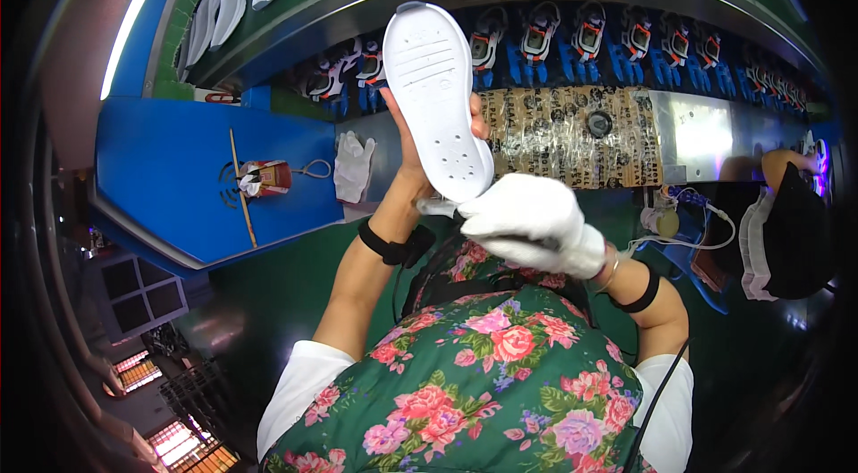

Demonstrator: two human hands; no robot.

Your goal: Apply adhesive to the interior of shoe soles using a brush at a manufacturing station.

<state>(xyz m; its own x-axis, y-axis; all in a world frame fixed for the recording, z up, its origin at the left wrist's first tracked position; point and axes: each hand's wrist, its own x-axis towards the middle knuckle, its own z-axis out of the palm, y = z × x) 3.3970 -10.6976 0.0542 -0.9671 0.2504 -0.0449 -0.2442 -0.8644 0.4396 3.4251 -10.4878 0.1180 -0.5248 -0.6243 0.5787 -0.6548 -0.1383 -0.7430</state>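
In the head view, the only one, the person's bare left hand (410,144) holds up a white shoe sole (433,98) in front of the chest, over the near side of the bench. The thumb lies along its left edge and the fingertips (480,122) curl round the right edge, so these fingers are closed in a grasp on the sole. Holding it by the rims probably serves to leave the broad face, with its lines and small holes, open to the eye. The sole stands nearly upright, its holed end lowest.

The right hand (527,221), in a white glove, meets the lower end of the sole and overlaps it in the picture. Its fingers are bent and partly blurred; I cannot tell whether they pinch the edge or only rest against it. The bare hand seems to act as the support, leaving the gloved one free to work at that end.

Behind, a taped cardboard sheet (545,138) covers part of the bench, perhaps to protect the surface, with a dark round piece (599,123) on it. A loose white glove (354,167) lies left of the sole, within easy reach. Farther back, sneakers (538,31) sit in a row on blue holders (529,71), likely spaced so each can be picked up singly.
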